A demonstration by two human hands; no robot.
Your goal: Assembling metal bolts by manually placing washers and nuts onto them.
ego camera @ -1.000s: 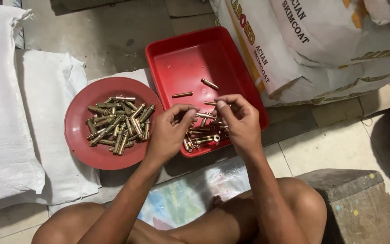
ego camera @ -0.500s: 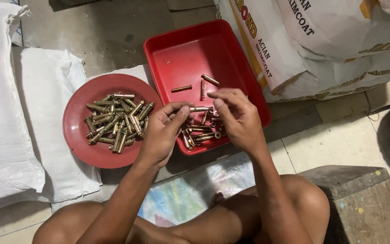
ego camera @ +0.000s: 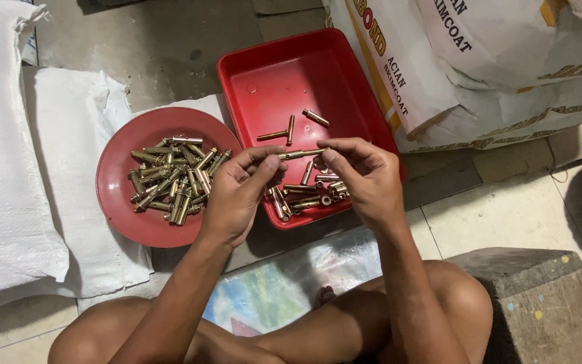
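Note:
My left hand [ego camera: 237, 195] and my right hand [ego camera: 362, 176] together hold one brass-coloured anchor bolt [ego camera: 301, 154] by its two ends, level, above the near part of a red rectangular tray [ego camera: 284, 81]. Several more bolts [ego camera: 304, 195] lie in the tray's near corner, and three lie loose near its middle [ego camera: 291, 129]. To the left, a round red plate [ego camera: 119, 216] carries a heap of the same bolts [ego camera: 170, 180].
White woven sacks [ego camera: 8, 175] lie flat at the left. Large printed sacks [ego camera: 493, 67] are stacked at the right behind the tray. A concrete block [ego camera: 540, 303] stands by my right knee. A coloured plastic sheet [ego camera: 284, 290] lies in front of my crossed legs.
Both hands stay over the tray's near end. The fingers have shifted along the bolt, which now lies level between them; more of it shows.

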